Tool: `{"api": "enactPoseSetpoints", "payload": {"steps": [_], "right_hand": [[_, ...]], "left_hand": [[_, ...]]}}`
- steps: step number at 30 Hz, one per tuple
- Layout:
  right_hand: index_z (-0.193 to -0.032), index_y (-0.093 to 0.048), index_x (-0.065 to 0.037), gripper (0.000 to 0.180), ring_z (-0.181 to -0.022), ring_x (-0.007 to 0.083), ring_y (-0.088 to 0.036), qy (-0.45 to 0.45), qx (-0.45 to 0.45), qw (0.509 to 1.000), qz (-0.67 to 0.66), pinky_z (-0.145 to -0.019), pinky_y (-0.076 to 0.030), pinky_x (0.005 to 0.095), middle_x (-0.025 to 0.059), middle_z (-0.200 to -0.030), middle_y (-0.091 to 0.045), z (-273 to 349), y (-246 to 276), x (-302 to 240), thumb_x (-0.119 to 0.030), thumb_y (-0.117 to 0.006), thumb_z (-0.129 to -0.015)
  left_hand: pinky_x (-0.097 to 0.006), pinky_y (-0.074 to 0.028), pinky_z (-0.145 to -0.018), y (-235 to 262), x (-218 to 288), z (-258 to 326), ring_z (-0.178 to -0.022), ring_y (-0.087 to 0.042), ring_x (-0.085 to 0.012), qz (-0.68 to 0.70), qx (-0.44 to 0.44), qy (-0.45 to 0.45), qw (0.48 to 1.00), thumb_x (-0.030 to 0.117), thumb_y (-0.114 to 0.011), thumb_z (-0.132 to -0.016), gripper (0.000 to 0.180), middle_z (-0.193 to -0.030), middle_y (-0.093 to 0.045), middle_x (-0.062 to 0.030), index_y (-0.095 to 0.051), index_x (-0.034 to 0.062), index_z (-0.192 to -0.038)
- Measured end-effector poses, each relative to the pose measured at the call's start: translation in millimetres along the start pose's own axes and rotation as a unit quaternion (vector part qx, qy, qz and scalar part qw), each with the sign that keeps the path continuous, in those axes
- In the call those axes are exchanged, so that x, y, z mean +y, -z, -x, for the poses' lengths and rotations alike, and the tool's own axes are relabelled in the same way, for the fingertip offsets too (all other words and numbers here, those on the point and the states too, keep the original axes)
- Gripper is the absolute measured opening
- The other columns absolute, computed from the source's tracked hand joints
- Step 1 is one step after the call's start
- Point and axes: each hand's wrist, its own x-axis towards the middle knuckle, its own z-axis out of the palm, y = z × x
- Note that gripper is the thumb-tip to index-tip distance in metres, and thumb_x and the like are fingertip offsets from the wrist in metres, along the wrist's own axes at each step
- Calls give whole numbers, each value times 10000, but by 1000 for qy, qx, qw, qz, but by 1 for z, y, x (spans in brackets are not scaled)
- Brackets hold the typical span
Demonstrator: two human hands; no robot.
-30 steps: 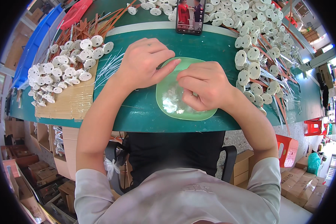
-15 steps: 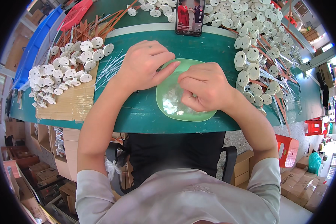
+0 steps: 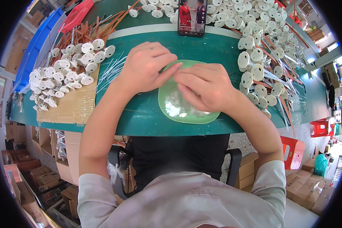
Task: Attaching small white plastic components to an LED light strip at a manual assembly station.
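Observation:
A shallow light-green tray point(image 3: 195, 118) with small shiny, clear-looking pieces point(image 3: 174, 108) in it lies on the table in front of me. Above its far left rim is my left hand point(image 3: 148, 66), fingers curled and thumb against the forefinger; whatever it pinches is too small to make out. My right hand point(image 3: 205, 85) hovers over the tray, its fingertips drawn together close to the left thumb. Anything between those fingertips is hidden from view.
Piles of white round discs on stems with brown and white strips lie at left point(image 3: 64, 72) and right point(image 3: 256, 72). Thin white strips point(image 3: 110, 74) lie beside my left forearm. A phone point(image 3: 191, 19) stands at the far side; a blue bin point(image 3: 36, 49) is far left.
My right hand has shifted left and slightly up, its fingers now reaching out to the left thumb. The left hand has hardly moved.

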Motion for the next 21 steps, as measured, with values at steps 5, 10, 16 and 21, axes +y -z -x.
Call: {"api": "enactPoseSetpoints", "payload": {"steps": [5, 10, 16, 21], "right_hand": [[-916, -673, -32, 217, -621, 258, -644, 4, 0, 1000, 15, -535, -516, 331, 90, -834, -692, 0, 2, -2, 19, -721, -711], [-857, -653, -47, 169, -573, 242, -619, -8, -2, 1000, 14, -509, -494, 331, 67, -745, -660, 1, 2, -1, 9, -725, -714], [-847, -651, -50, 166, -560, 246, -609, -6, -9, 1000, 12, -504, -490, 333, 71, -730, -648, 1, 2, -1, 4, -725, -709], [-842, -641, -50, 156, -564, 253, -611, -12, -16, 1000, 20, -506, -490, 334, 70, -721, -639, 3, 3, -2, 3, -724, -721]], "left_hand": [[-359, -525, -627, 1, 1, -1, -716, -658, -243, 0, 7, -5, 1000, 156, -816, -790, 146, -769, -675, -47, -701, 72, -824], [-356, -521, -626, 1, 1, -2, -714, -656, -240, -3, 0, -1, 1000, 158, -817, -791, 146, -762, -671, -42, -702, 75, -827], [-356, -514, -621, 1, 1, -1, -716, -657, -238, -2, -1, -2, 1000, 162, -817, -792, 147, -768, -676, -40, -702, 76, -825], [-355, -516, -623, 1, 3, -1, -719, -659, -237, -2, -5, 1, 1000, 163, -817, -794, 147, -771, -681, -40, -701, 76, -821]]}}
